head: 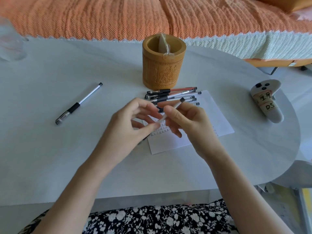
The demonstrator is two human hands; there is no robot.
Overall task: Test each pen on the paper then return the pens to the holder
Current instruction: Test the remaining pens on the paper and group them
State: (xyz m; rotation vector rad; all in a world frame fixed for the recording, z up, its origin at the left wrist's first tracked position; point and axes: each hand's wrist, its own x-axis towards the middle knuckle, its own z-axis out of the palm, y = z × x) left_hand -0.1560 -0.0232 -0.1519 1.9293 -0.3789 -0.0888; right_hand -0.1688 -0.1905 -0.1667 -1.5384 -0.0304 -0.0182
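You sit at a pale grey-white table (50, 157) with a rounded right end, and beyond its far edge lies an orange ribbed sofa cover (101, 17) with a white lace-trimmed border. Your lap shows a black floral-print garment (152, 220) at the near edge.

A sheet of paper (217, 119) lies in the middle of the table, with rows of small handwritten marks, too small to read. Behind it stands a carved bamboo holder (162, 68), upright, with a paper tag inside. To the right rests a white controller (268, 100) with taped labels; one reads "DS", the other cannot be made out.

A bundle of pens (175, 95) lies between the holder and the paper, overlapping the paper's far edge. A single capped pen (79, 103) lies well apart on the left.

Your right hand (187, 120) grips a pen's barrel (177, 106) above the paper. Your left hand (133, 122) pinches the barrel's lower end.
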